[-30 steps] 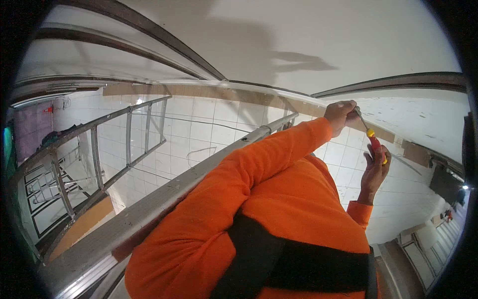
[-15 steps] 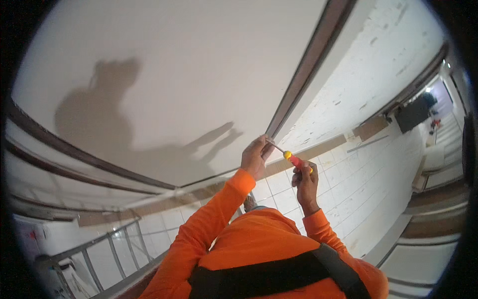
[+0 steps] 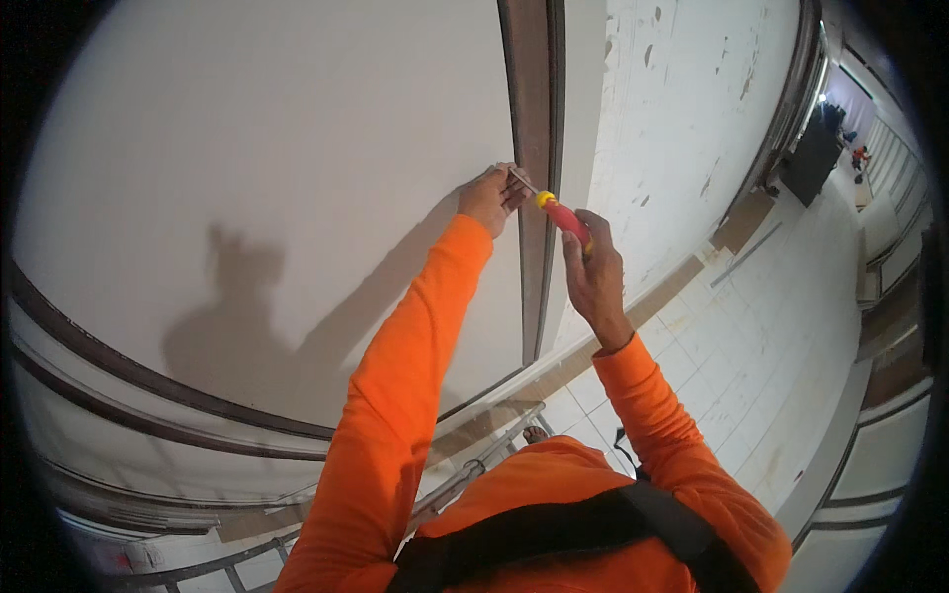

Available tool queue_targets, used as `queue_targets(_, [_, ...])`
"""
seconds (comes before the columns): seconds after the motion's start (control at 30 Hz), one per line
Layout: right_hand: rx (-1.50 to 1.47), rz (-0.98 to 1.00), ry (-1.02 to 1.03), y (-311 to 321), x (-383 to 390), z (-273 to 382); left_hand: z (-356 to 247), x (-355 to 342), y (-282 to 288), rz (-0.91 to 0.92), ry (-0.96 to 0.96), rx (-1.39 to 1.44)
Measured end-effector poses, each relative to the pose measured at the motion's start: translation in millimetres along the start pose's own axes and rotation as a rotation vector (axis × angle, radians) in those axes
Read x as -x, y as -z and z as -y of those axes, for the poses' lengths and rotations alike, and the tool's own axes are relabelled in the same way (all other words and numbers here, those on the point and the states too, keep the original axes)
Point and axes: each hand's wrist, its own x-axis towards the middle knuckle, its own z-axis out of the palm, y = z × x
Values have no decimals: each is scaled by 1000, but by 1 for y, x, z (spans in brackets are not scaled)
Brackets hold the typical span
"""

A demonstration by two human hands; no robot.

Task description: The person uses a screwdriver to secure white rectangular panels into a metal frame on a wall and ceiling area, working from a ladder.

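Observation:
My right hand (image 3: pixel 596 272) is closed round the red and yellow handle of a screwdriver (image 3: pixel 566 218). The thin metal shaft points up and left, and its end reaches the fingers of my left hand (image 3: pixel 487 202). That hand is at the left edge of a dark brown strip of frame (image 3: pixel 535 109), beside a smooth pale panel (image 3: pixel 297 119). The left fingers are bent and drawn together around the tip of the shaft. Whatever sits between them is too small to make out.
A metal ladder (image 3: pixel 460 481) stands below, beside my body, with a foot (image 3: pixel 535 435) near it. White floor tiles (image 3: pixel 732 385) stretch right along a patchy white wall (image 3: pixel 682 128). Farther off stand a dark box-shaped object (image 3: pixel 813 163) and a brown board (image 3: pixel 743 223).
Both hands and the screwdriver have moved up along the brown strip. The view has turned, so the strip now looks nearly upright. The right hand stays on the handle.

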Motion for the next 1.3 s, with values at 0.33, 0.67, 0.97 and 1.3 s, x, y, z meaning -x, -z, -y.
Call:
queue_targets(0.33, [-27, -75, -19, -16, -1, 10, -9, 3, -1, -60, 73, 37])
queue_targets(0.67, [-14, -76, -168, -14, -13, 7, -5, 17, -24, 19, 97, 123])
queue_targets(0.97, [328, -11, 192, 0, -1, 6, 8, 14, -27, -126, 52, 8])
queue_targets(1.3, [343, 37, -66, -13, -18, 4, -5, 10, -10, 48, 69, 19])
